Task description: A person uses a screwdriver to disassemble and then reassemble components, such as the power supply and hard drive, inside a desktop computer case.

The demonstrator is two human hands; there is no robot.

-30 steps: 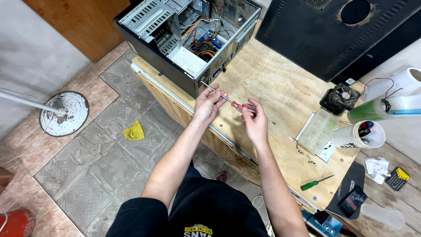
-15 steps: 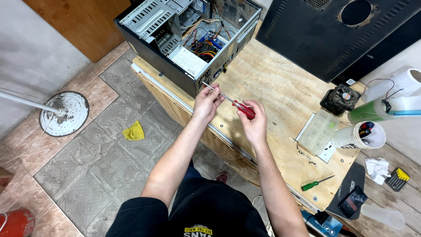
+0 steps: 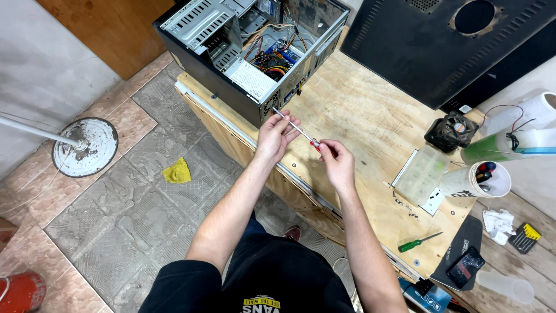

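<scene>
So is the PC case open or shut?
Open: the case lies on the bench with its side panel off, drive cage, wires and boards exposed.

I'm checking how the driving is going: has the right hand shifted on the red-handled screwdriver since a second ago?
Yes, slightly. The right hand has slid back along the screwdriver, away from the computer case; the tip stays at the case's rear edge.

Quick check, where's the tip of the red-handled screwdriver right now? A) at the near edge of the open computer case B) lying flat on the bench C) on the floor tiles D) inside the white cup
A: the right hand grips the red handle of the screwdriver, the left hand steadies the shaft, and the tip meets the near edge of the open computer case.
</scene>
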